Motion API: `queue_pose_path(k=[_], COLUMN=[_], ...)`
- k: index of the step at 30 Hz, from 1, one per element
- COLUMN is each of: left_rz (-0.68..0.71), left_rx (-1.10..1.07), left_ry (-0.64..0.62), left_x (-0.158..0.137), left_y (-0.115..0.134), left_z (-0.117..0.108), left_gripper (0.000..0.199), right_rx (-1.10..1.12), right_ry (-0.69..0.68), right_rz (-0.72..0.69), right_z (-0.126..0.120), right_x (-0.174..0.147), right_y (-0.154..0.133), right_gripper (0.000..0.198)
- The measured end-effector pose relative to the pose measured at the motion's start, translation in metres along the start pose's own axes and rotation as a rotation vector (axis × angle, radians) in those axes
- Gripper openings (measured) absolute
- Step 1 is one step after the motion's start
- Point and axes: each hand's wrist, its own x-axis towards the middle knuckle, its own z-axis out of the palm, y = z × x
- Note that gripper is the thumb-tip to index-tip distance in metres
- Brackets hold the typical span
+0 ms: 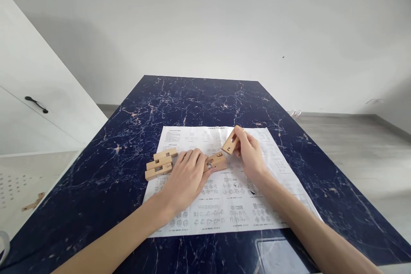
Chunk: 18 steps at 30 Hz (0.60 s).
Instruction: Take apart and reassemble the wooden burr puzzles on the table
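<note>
My left hand (190,170) is closed around the left end of a notched wooden puzzle piece (219,162) marked 3, low over a printed sheet. The fingers hide part of that piece. Just right of it, my right hand (248,154) pinches another notched wooden puzzle piece (228,147) marked 2, tilted and raised off the paper, apart from the first. Beyond my left hand lie several more wooden pieces (159,172), side by side at the sheet's left edge. Beneath both hands spreads the white instruction sheet (208,222) with small diagrams.
The dark blue marble-patterned table (192,98) reaches toward a pale wall. A flat rectangular object (282,257) lies at the near edge by my right forearm. At far left are a white cabinet with a black handle (37,105) and a wooden piece (34,202) beyond the table's edge.
</note>
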Motion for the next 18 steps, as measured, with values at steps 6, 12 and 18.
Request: queue_pose_path(k=[6, 12, 18], left_rz=[-0.077, -0.211, -0.333], left_rx=[-0.133, -0.531, -1.207], left_ry=[0.095, 0.047, -0.219], left_x=[0.002, 0.003, 0.003], left_y=[0.000, 0.008, 0.015], left_z=[-0.006, -0.016, -0.028], left_gripper=[0.033, 0.038, 0.028], right_rx=[0.083, 0.162, 0.191], right_ry=[-0.104, -0.238, -0.338], right_rz=[-0.013, -0.037, -0.022], right_z=[0.000, -0.001, 0.000], right_x=[-0.003, -0.006, -0.012], right_y=[-0.006, -0.008, -0.008], right_gripper=[0.043, 0.038, 0.033])
